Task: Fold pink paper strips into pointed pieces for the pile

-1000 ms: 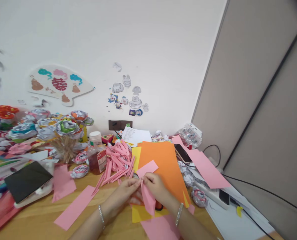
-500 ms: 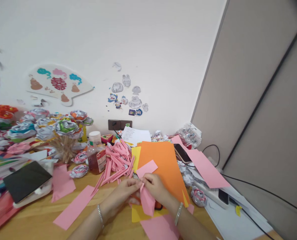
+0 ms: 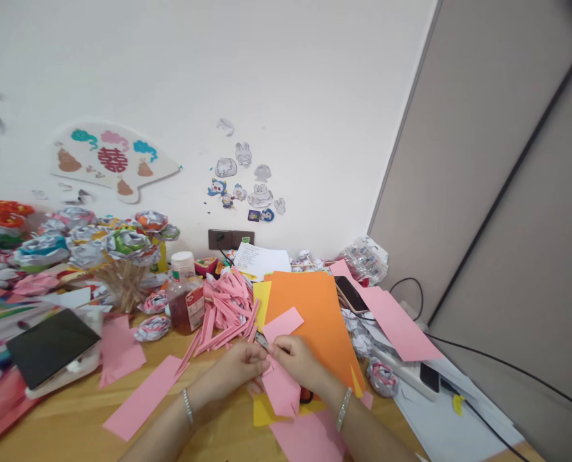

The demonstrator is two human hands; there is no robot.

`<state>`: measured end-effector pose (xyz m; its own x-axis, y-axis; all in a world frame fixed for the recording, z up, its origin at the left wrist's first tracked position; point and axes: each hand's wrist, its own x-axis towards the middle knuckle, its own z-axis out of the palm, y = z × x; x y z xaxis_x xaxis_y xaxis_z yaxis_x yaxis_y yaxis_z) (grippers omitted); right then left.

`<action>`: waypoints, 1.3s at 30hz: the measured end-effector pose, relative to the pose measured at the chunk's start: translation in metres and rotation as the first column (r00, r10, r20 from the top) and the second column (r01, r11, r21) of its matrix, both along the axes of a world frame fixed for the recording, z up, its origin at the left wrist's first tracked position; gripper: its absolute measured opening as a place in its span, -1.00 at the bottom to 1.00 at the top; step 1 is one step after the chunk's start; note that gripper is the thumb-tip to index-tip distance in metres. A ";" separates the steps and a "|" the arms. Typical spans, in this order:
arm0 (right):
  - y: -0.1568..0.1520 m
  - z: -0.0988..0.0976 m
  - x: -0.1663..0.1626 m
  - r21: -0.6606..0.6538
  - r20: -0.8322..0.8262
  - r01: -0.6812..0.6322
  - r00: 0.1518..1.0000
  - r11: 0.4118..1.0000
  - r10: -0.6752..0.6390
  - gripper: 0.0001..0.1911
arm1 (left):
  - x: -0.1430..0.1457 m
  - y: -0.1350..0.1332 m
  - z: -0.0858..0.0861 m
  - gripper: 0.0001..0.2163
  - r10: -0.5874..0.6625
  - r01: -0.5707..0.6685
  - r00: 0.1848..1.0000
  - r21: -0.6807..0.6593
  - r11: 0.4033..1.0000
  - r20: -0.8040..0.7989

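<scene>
Both hands meet over a piece of folded pink paper point(image 3: 281, 390) that hangs down toward me with a pointed lower end. My left hand point(image 3: 245, 367) pinches its upper left edge between thumb and fingers. From the other side, my right hand point(image 3: 293, 359) grips the top of the same paper with thumb and forefinger. Just beyond the fingers lies a flat pink strip point(image 3: 284, 323) on the orange sheets point(image 3: 310, 295). Scissors show partly beneath, with a metal blade point(image 3: 261, 340) and a dark handle point(image 3: 306, 396); my hands and the paper cover the rest.
A pile of folded pink strips point(image 3: 228, 305) lies beside a honey-coloured bottle point(image 3: 185, 301). Paper flowers point(image 3: 127, 247) and a dark tablet point(image 3: 52, 348) stand at left. On the right are a phone point(image 3: 351, 295), a power strip point(image 3: 406, 374) and cables.
My left hand has shifted slightly left, away from the right one. The folded pink paper has turned to show a broader face, and the scissors blade shows more.
</scene>
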<state>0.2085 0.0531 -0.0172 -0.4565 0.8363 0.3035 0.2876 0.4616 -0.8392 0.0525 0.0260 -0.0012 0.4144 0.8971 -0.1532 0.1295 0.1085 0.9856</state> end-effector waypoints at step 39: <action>-0.002 0.006 0.003 0.228 0.332 0.035 0.937 0.973 -0.112 -0.72 | 0.005 0.003 -0.008 -0.67 0.064 -0.062 0.998 0.067 0.996 -0.022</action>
